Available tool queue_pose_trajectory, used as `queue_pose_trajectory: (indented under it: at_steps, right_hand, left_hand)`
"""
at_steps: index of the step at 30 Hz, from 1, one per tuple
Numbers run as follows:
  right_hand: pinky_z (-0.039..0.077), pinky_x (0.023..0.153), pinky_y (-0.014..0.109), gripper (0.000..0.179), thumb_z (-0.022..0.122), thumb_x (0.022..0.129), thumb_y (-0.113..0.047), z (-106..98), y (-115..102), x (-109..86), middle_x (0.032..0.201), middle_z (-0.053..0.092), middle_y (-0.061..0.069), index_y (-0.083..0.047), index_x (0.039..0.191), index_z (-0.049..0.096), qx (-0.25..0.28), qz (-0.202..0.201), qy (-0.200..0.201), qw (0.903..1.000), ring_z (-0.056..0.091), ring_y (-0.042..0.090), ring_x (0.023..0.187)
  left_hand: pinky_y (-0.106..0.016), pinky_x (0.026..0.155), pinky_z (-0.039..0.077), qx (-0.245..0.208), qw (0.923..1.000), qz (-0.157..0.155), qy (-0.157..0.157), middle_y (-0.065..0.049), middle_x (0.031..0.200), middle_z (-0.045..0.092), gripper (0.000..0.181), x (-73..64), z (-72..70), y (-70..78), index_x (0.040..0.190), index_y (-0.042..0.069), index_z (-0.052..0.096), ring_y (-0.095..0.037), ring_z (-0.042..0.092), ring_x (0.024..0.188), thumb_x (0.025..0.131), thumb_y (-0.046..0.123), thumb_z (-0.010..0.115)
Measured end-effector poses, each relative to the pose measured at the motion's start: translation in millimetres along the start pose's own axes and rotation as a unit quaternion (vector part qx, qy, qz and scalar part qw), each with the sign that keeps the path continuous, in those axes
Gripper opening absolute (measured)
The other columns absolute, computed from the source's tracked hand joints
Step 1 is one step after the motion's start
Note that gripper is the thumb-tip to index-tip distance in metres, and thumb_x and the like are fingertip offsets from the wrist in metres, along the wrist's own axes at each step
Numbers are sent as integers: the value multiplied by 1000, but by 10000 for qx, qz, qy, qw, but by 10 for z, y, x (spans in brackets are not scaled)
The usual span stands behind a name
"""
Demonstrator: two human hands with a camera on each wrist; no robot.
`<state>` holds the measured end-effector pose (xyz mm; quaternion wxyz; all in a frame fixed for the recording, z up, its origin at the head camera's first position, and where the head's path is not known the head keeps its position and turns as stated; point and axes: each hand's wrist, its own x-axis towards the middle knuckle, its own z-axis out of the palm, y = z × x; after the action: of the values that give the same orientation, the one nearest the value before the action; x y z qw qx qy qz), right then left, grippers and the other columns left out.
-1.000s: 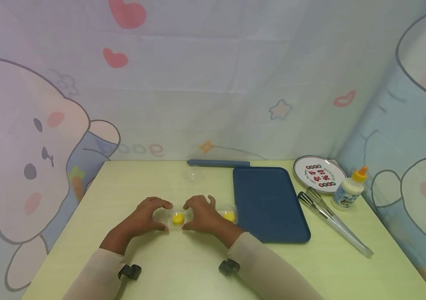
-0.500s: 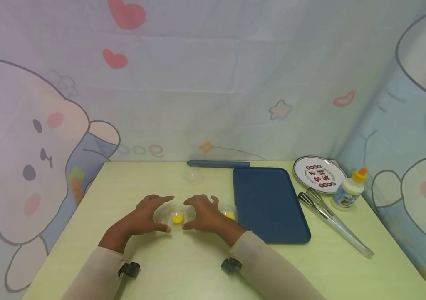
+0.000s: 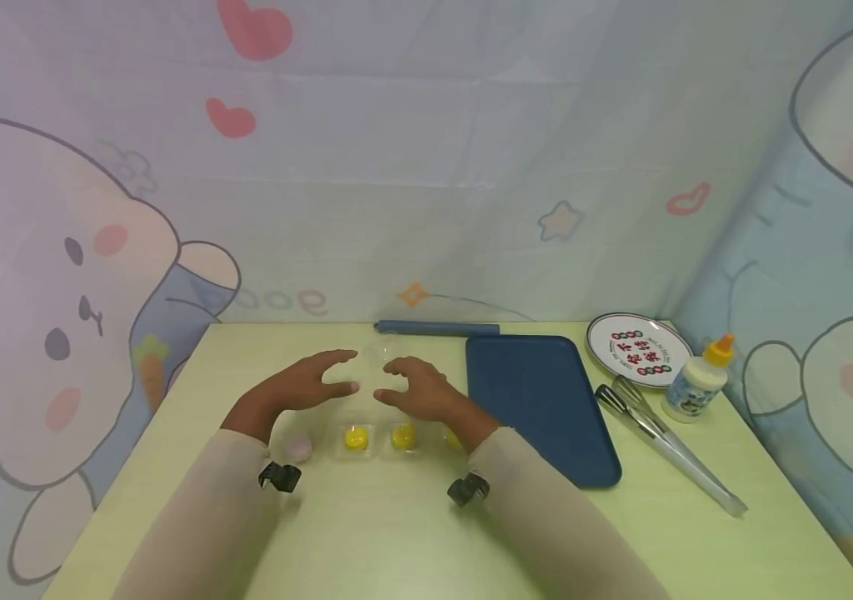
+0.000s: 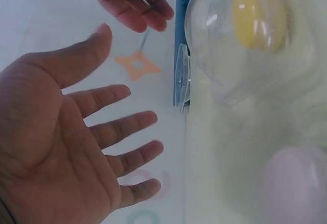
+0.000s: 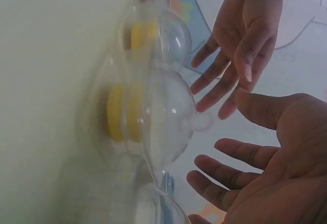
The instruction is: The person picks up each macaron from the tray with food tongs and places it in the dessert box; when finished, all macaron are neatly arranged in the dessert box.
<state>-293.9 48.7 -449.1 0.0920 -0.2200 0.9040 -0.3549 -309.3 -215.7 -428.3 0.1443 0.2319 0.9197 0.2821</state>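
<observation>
My left hand (image 3: 305, 382) is raised above the table, fingers spread and nothing in the grasp. Facing it, my right hand (image 3: 426, 390) is also empty, with relaxed fingers. Nearer my body, a clear plastic domed box (image 3: 356, 454) holds a round yellow piece (image 3: 356, 437). Beside it stands a second domed box (image 5: 171, 117) with another yellow piece (image 5: 125, 112). A third yellow piece (image 3: 452, 437) is partly hidden by my right wrist. Below my left wrist sits a pale pink rounded thing (image 3: 297, 447). Behind the hands lies a clear dome-shaped plastic piece (image 3: 387, 348).
Right of the hands lies a dark blue tray (image 3: 539, 408), with a blue-grey rod (image 3: 437, 327) along the back edge. Farther right are a printed plate (image 3: 640, 350), metal tongs (image 3: 670, 442) and a white bottle with a yellow cap (image 3: 696, 383). A patterned cloth backs the table.
Both hands have lifted off from around the left domed box and moved away from my body, with nothing in them. The second box and the pink thing now show.
</observation>
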Motion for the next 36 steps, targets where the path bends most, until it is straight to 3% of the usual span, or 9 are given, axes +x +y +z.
queue_pose_trajectory:
  at_steps: [4, 8, 14, 19, 28, 36]
  right_hand:
    - [48, 122, 60, 60, 68, 109, -36, -85, 0, 89, 162, 55, 21, -2, 158, 54, 141, -34, -78, 9999, 54, 43, 150]
    - [47, 122, 60, 62, 68, 109, -36, -152, 25, 174, 164, 53, 22, -3, 158, 53, 172, 59, -115, 9998, 53, 44, 151]
    - [44, 125, 61, 68, 68, 108, -38, -221, 104, 283, 168, 48, 22, -1, 161, 48, 164, 436, -245, 9986, 49, 44, 154]
    - [42, 127, 61, 71, 68, 108, -41, -254, 136, 353, 171, 44, 23, -2, 163, 46, 241, 775, -278, 9963, 45, 43, 158]
    - [35, 132, 61, 79, 70, 106, -43, -251, 210, 417, 178, 33, 20, -4, 168, 39, 577, 984, -509, 9922, 35, 43, 164]
    - [34, 132, 61, 80, 70, 106, -43, -216, 289, 484, 178, 32, 21, -6, 169, 37, 575, 997, -746, 9905, 34, 43, 164]
  left_hand:
    - [-75, 126, 32, 179, 9992, -282, -214, -28, 176, 33, 81, 131, -52, 24, 172, 8, 33, -54, 33, 162, 109, 48, 64]
    - [-74, 127, 33, -2, 9982, -449, -400, -31, 174, 34, 82, 262, -72, 34, 173, 9, 29, -55, 33, 161, 109, 48, 63]
    - [-72, 128, 32, -347, 9961, -548, -604, -32, 175, 32, 84, 431, -73, 6, 174, 9, 25, -54, 30, 163, 109, 46, 64]
    - [-70, 128, 33, -344, 9949, -665, -677, -32, 175, 31, 85, 556, -60, -29, 174, 9, 24, -53, 30, 163, 109, 47, 64]
    - [-71, 132, 27, -446, 9912, -905, -857, -27, 179, 23, 88, 703, 65, -11, 176, 13, 21, -50, 24, 167, 108, 47, 66]
    - [-71, 133, 23, -326, 9907, -1045, -813, -23, 181, 23, 85, 731, 122, -69, 176, 15, 22, -48, 21, 168, 109, 49, 63]
